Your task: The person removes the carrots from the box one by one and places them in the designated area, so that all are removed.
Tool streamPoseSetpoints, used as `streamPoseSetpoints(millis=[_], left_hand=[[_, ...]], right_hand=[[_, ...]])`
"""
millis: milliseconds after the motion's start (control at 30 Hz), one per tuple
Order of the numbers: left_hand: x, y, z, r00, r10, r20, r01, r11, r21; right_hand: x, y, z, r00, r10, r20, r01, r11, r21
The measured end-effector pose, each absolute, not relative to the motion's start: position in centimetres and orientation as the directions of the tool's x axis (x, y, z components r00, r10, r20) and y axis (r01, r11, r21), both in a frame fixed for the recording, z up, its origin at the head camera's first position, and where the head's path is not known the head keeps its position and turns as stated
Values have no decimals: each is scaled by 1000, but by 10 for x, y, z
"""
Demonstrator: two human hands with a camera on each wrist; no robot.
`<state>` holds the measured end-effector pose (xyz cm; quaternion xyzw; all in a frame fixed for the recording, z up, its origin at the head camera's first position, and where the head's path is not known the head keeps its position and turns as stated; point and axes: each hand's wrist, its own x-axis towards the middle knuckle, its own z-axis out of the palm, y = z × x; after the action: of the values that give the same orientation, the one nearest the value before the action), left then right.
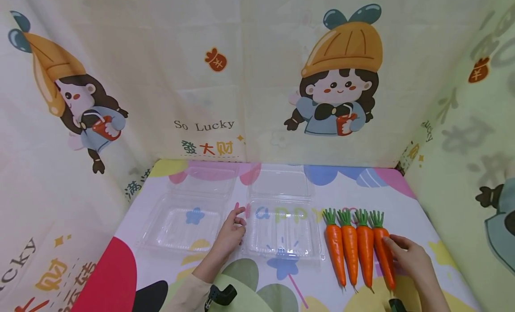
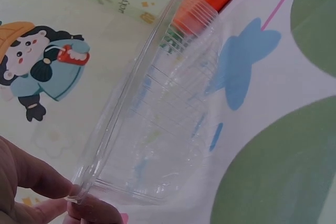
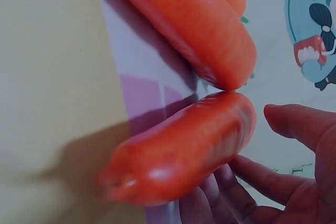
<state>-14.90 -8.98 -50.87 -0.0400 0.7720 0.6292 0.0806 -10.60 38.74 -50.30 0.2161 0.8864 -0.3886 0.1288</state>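
Two lidded clear plastic boxes lie with lids folded back, the left box (image 1: 161, 222) and the right box (image 1: 281, 255). My left hand (image 1: 230, 235) is at the right box's left side. In the left wrist view its thumb and fingers pinch a corner of that box's rim (image 2: 123, 95). Several orange carrots (image 1: 350, 251) with green tops lie in a row to the right. My right hand (image 1: 412, 258) is beside the rightmost carrot (image 1: 385, 258). In the right wrist view its fingers (image 3: 262, 179) lie along this carrot, while the thumb stands apart from it.
A patterned cloth (image 1: 261, 285) covers the table. Printed curtains (image 1: 257, 79) enclose the back and both sides. The left box stands close to the right one, and the carrots lie just beyond the right box's right edge.
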Motion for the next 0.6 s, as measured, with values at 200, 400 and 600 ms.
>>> streamPoseSetpoints(millis=[200, 400, 600], left_hand=[[-149, -91, -496, -987, 122, -102, -40, 434, 900], [-163, -93, -459, -962, 260, -76, 159, 770, 618], [-229, -106, -443, -961, 277, -25, 249, 898, 362]], right_hand=[[-117, 382, -484, -937, 262, -232, 348, 755, -556], [-148, 359, -465, -992, 94, 78, 42, 863, -504], [-207, 345, -465, -979, -92, 181, -151, 926, -347]])
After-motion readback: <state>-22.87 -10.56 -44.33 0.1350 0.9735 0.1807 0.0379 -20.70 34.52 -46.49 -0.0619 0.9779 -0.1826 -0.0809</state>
